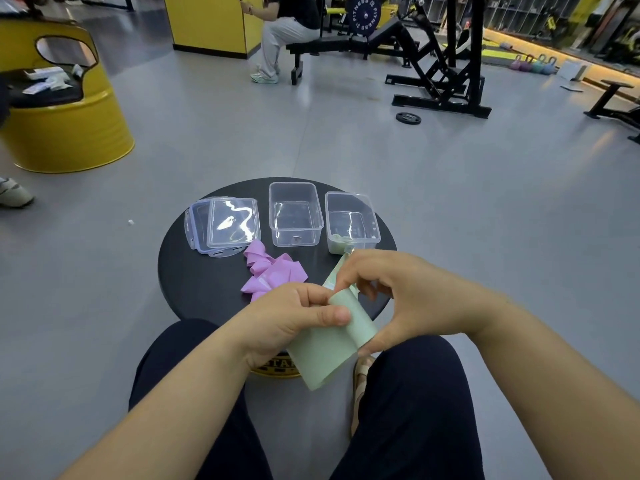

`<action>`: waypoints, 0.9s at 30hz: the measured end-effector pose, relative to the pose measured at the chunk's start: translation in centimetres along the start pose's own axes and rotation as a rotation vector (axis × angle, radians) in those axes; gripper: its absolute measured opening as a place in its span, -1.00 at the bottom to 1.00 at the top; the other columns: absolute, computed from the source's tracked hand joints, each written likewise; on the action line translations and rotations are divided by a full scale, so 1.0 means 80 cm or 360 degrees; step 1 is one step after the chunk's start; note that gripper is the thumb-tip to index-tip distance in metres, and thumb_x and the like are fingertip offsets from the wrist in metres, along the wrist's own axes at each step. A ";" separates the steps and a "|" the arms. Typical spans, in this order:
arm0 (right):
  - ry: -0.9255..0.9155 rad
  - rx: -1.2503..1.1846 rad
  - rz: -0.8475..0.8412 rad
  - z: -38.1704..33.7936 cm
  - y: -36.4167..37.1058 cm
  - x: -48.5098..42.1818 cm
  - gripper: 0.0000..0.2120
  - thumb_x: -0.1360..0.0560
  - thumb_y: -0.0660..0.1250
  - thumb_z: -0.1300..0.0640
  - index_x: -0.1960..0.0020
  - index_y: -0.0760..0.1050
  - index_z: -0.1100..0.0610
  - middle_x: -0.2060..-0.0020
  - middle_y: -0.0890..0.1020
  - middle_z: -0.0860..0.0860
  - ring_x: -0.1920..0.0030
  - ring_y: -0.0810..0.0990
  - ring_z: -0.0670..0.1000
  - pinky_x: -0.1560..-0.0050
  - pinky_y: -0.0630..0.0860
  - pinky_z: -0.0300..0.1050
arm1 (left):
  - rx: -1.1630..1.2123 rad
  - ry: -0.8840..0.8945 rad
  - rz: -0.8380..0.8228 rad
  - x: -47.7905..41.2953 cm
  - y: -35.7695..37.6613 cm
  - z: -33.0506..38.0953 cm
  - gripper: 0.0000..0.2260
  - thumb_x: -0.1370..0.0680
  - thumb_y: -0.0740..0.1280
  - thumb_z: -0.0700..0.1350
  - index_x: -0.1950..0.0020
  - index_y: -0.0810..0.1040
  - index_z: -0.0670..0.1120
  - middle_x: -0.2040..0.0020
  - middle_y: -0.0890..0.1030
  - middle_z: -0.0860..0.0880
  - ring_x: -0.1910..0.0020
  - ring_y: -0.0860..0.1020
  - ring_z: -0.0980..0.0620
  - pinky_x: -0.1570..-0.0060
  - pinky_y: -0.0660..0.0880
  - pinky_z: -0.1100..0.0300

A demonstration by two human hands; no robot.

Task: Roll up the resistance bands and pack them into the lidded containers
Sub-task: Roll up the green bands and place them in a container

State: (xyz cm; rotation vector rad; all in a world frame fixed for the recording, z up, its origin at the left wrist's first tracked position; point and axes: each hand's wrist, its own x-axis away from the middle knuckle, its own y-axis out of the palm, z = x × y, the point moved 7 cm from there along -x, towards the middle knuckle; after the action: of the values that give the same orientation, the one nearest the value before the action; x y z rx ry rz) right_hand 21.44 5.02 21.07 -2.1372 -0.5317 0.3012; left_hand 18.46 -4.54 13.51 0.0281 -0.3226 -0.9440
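Both hands hold a pale green resistance band over the near edge of a round black table. My left hand pinches its left side while my right hand grips the rolled upper part. The band's loose end hangs down toward my lap. A crumpled pink band lies on the table just beyond my left hand. Two clear open containers stand at the back: a middle one and a right one. Two clear lids are stacked at the left.
My knees in dark trousers flank the table's yellow base. A yellow barrel seat stands far left. Behind, a person sits on a black bench among gym machines. A weight plate lies on the grey floor.
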 end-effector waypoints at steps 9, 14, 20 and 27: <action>0.0355 -0.0516 0.0215 0.027 -0.002 0.008 -0.33 -0.20 0.56 -0.07 -0.25 0.38 -0.19 -0.09 0.53 -0.23 0.05 0.52 -0.10 0.02 0.55 -0.12 | 0.0211 0.0195 0.0272 0.001 -0.016 0.009 -0.79 -0.32 0.50 -0.07 0.10 0.67 -0.11 0.18 0.68 -0.05 0.20 0.62 0.04 0.18 0.53 0.22; 0.0532 -0.1116 0.0781 0.043 0.016 0.013 -0.67 -0.38 0.38 -0.08 -0.11 0.51 0.00 0.14 0.66 -0.05 0.10 0.62 0.00 -0.05 0.55 0.02 | 0.0453 0.0377 0.0455 0.003 -0.021 0.018 -0.76 -0.36 0.42 -0.14 0.00 0.61 -0.15 0.15 0.69 -0.03 0.16 0.64 0.05 0.20 0.57 0.21; 0.0510 -0.1357 0.1101 0.036 0.028 0.011 -0.70 -0.30 0.36 -0.07 0.02 0.58 0.03 0.27 0.67 -0.03 0.20 0.64 -0.11 0.15 0.57 -0.23 | 0.0623 0.0498 0.0553 0.003 -0.016 0.021 -0.69 -0.29 0.37 -0.21 -0.02 0.57 -0.11 0.16 0.70 0.01 0.15 0.65 0.09 0.16 0.59 0.23; 0.0456 -0.1440 0.1082 0.037 0.028 0.012 -0.72 -0.32 0.38 0.03 -0.02 0.58 0.04 0.14 0.69 0.09 0.12 0.66 -0.01 0.12 0.57 -0.18 | 0.0499 0.0562 0.0591 0.005 -0.021 0.018 -0.74 -0.30 0.48 -0.22 0.09 0.69 0.07 0.08 0.69 0.05 0.07 0.63 0.09 0.10 0.58 0.22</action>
State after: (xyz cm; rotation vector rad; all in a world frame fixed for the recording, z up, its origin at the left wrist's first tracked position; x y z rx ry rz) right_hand 21.64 6.43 17.54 -3.1382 0.3342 0.1117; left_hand 16.91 -5.67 14.66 0.4049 -0.1376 -0.5000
